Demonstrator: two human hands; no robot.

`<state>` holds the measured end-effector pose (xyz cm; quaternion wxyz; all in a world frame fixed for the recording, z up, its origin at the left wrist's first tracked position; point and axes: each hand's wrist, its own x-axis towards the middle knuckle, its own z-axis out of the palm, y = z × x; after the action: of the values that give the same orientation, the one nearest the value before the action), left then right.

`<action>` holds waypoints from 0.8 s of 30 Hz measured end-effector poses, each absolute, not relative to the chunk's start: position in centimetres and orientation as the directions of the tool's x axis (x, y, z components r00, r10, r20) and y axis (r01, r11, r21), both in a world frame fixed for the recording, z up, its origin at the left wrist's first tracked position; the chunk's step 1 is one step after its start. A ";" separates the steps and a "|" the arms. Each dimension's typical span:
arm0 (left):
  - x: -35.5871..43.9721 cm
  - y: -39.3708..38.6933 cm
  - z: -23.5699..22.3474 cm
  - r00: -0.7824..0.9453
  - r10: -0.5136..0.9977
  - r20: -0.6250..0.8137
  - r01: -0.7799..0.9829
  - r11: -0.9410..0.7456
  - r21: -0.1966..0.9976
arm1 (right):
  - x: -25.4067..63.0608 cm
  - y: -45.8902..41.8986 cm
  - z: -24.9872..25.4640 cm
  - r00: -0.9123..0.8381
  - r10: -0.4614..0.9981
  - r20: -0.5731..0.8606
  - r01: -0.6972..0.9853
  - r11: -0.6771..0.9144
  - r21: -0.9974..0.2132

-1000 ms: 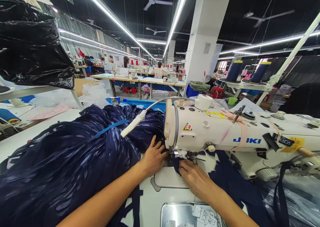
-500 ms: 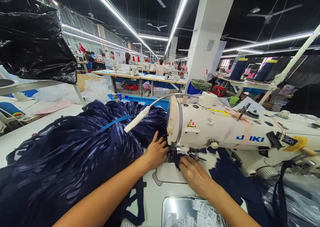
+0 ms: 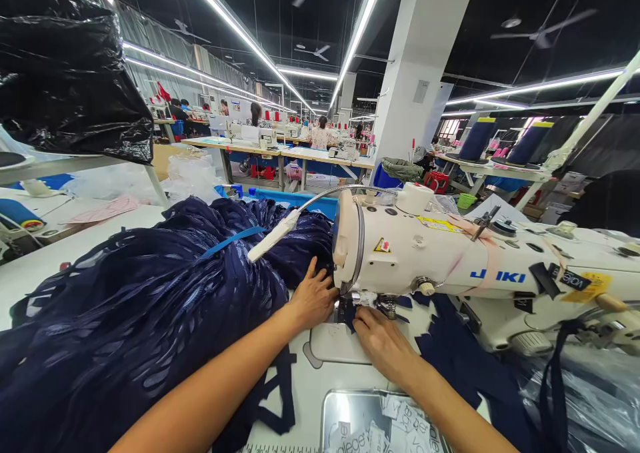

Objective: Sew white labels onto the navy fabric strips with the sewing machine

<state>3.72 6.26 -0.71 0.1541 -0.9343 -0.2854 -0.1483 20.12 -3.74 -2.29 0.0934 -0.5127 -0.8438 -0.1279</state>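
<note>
A white JUKI sewing machine (image 3: 450, 246) stands in front of me, its needle area at the left end. My left hand (image 3: 314, 300) rests left of the needle, fingers stretched out and partly spread; its fingertips reach the dark cloth beside the machine head. On the right, my right hand (image 3: 380, 336) has its fingers pressed together on a small navy fabric piece (image 3: 351, 321) at the presser foot. Part of that piece is hidden under the fingers and the machine. A large bundle of navy strap-like fabric (image 3: 165, 300), tied with a blue band (image 3: 233, 241), lies left of my left arm.
A metal tray (image 3: 333, 406) of printed white labels (image 3: 410, 426) sits near the front edge. Navy cut fabric (image 3: 465, 353) lies right of my right arm. A white-tipped flexible lamp (image 3: 274, 236) arches over the bundle. Black plastic (image 3: 70, 73) hangs upper left.
My right hand has shifted slightly left, toward the needle, with the navy fabric piece. My left hand stays about where it was.
</note>
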 end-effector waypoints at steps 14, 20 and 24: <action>2.6 2.3 3.0 0.803 0.571 0.170 0.595 -0.770 -0.230 | 24.6 -2.7 -1.1 -0.501 0.762 0.411 0.864 0.472 0.178; -4.0 -0.9 5.5 0.832 0.466 0.302 0.548 -0.775 -0.314 | 24.5 -3.0 -1.0 -0.537 0.705 0.463 0.839 0.504 0.206; -7.5 -2.1 5.7 0.829 0.439 0.348 0.541 -0.788 -0.294 | 24.8 -3.2 -1.2 -0.497 0.742 0.450 0.855 0.508 0.107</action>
<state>-7.55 -2.15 5.65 0.1937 -0.9363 -0.2615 -0.1319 24.76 -3.17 -1.23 0.1761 -0.4694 -0.8503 -0.1602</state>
